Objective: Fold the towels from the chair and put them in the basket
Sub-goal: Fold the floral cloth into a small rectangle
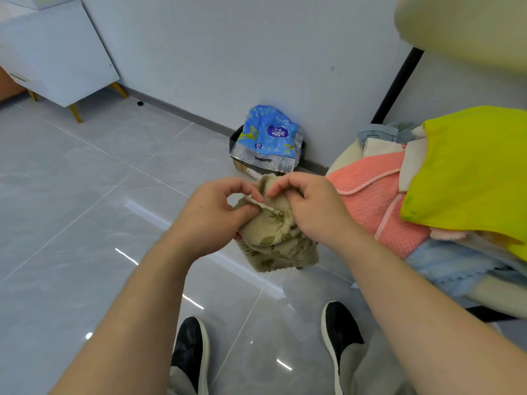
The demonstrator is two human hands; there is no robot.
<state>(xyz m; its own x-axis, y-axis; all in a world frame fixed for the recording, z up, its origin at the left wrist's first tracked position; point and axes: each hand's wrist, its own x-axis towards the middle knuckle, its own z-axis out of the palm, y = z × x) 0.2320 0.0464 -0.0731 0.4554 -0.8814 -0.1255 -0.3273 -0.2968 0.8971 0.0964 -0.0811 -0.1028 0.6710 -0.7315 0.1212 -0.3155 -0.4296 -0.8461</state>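
Observation:
A small beige towel with a leaf pattern (275,243) hangs bunched in the air above the floor, in front of me. My left hand (211,215) pinches its upper edge between thumb and fingers. My right hand (310,206) grips the same edge just to the right, fingers curled over the cloth. On the chair (345,155) at the right lie more towels: a pink one (370,201), a yellow-green one (470,172) on top, a light blue one (456,266) below. A grey-blue basket (382,134) shows behind the pile, mostly hidden.
A dark bin with a blue plastic package (269,138) stands against the wall behind the towel. A white cabinet on wooden legs (57,61) is at the far left. A black chair post (399,84) rises at the right. My shoes (191,352) stand on glossy grey tiles.

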